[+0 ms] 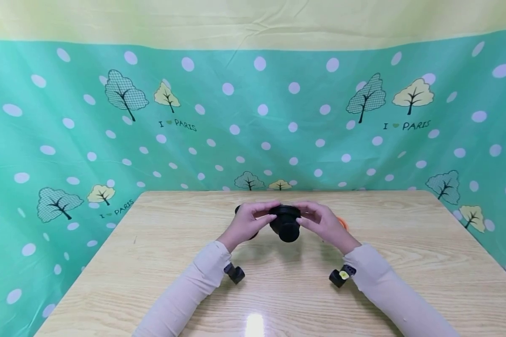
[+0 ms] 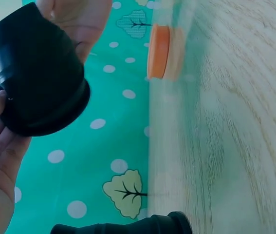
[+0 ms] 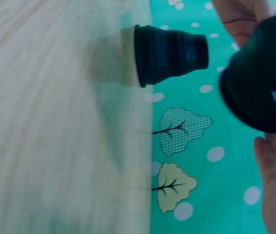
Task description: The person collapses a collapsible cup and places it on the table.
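- While the left hand (image 1: 245,223) and the right hand (image 1: 322,223) meet from opposite sides, a black cup-shaped piece (image 1: 286,225) is gripped between them, raised above the wooden table (image 1: 101,285) near its far middle.
- Both hands have thumb and fingers closed on that piece, the thumbs on its near side in the head view.
- It is held tilted, with its wide rim towards the tabletop in both wrist views and its narrower end upwards.
- Beyond the left hand, a black tapered piece (image 3: 169,56) stands on the table, wide rim down and ringed with ridges; in the head view the hand hides much of it.
- Beyond the right hand, a round orange piece (image 2: 158,51) rests on the tabletop, well apart from the tapered one and partly hidden in the head view.
- Each wrist, below a pale sleeve (image 1: 181,290), wears a small black camera (image 1: 236,274); the right one bears a yellow sticker (image 1: 344,275).
- Behind the table hangs a green curtain (image 1: 236,112) printed with pale dots, trees and "I PARIS" lettering.
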The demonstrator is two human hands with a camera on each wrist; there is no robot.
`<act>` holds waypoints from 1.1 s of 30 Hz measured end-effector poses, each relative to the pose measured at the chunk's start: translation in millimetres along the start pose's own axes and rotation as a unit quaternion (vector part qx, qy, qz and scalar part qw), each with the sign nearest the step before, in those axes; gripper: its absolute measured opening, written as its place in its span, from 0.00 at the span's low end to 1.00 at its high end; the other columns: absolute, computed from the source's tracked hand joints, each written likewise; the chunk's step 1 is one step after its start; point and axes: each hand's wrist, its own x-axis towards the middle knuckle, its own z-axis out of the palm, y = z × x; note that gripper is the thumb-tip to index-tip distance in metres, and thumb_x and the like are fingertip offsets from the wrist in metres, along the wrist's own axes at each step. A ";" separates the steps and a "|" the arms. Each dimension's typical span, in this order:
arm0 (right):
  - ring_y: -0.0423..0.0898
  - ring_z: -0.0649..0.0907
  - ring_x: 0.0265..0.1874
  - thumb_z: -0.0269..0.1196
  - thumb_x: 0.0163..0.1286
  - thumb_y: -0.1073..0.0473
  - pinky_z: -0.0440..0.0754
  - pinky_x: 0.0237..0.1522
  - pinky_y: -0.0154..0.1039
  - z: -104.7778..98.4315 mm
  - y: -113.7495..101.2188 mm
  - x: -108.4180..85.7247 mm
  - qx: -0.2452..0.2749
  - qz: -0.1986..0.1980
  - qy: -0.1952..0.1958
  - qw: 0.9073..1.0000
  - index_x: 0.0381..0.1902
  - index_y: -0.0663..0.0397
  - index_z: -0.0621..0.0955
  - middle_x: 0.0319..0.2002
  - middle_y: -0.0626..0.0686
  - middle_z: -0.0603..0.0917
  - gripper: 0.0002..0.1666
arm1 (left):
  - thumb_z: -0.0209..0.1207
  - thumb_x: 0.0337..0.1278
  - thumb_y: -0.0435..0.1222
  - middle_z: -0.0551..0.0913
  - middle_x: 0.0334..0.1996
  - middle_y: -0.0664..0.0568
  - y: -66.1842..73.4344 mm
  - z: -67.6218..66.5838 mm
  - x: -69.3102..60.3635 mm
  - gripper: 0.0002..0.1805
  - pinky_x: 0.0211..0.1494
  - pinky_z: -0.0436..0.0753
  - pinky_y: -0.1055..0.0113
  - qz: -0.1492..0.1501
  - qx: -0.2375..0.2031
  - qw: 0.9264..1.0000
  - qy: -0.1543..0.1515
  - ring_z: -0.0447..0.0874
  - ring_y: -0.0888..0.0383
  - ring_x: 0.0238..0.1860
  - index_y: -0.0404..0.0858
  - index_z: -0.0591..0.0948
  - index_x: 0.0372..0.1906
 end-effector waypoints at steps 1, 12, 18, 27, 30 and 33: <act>0.49 0.78 0.55 0.60 0.67 0.63 0.76 0.57 0.38 0.1 -1.3 0.3 -0.007 0.002 -0.008 1.000 0.57 0.64 0.75 0.53 0.62 0.79 0.21 | 0.58 0.57 0.22 0.79 0.52 0.35 -0.6 0.0 0.0 0.17 0.53 0.80 0.60 0.004 0.005 1.000 -0.006 0.79 0.44 0.53 0.23 0.77 0.53; 0.53 0.79 0.54 0.61 0.67 0.57 0.71 0.61 0.53 10.1 -11.1 8.1 -0.087 0.036 -0.055 0.994 0.55 0.61 0.78 0.52 0.58 0.81 0.21 | 0.63 0.55 0.29 0.84 0.47 0.45 -29.8 6.2 3.4 0.15 0.56 0.78 0.68 0.055 0.093 0.994 0.000 0.81 0.54 0.52 0.33 0.83 0.50; 0.49 0.81 0.47 0.60 0.68 0.58 0.80 0.50 0.39 11.2 -9.7 8.1 -0.050 0.041 -0.090 0.994 0.52 0.64 0.78 0.48 0.60 0.82 0.19 | 0.63 0.56 0.32 0.85 0.47 0.48 -26.9 6.6 3.0 0.16 0.56 0.78 0.68 0.072 0.105 0.992 -0.002 0.81 0.57 0.51 0.37 0.83 0.50; 0.41 0.79 0.49 0.61 0.67 0.62 0.78 0.53 0.33 8.1 -5.8 2.5 0.024 0.031 -0.073 0.997 0.49 0.70 0.78 0.49 0.62 0.80 0.17 | 0.56 0.63 0.29 0.79 0.55 0.43 -25.7 -2.2 3.2 0.18 0.64 0.71 0.58 0.022 -0.001 0.999 -0.034 0.74 0.51 0.60 0.31 0.77 0.57; 0.39 0.79 0.48 0.59 0.68 0.65 0.79 0.50 0.32 6.0 -4.8 1.7 0.067 0.016 -0.067 0.995 0.49 0.73 0.76 0.47 0.56 0.80 0.17 | 0.53 0.65 0.28 0.76 0.58 0.39 -12.8 -4.9 2.0 0.20 0.65 0.70 0.53 -0.011 -0.033 0.998 -0.050 0.72 0.46 0.61 0.27 0.73 0.60; 0.38 0.79 0.47 0.59 0.68 0.66 0.79 0.48 0.31 4.1 -4.4 1.7 0.098 -0.003 -0.075 0.992 0.49 0.76 0.74 0.45 0.49 0.80 0.17 | 0.52 0.64 0.27 0.74 0.59 0.36 0.1 -5.1 1.2 0.22 0.64 0.70 0.51 -0.028 -0.031 0.997 -0.060 0.72 0.43 0.60 0.25 0.70 0.62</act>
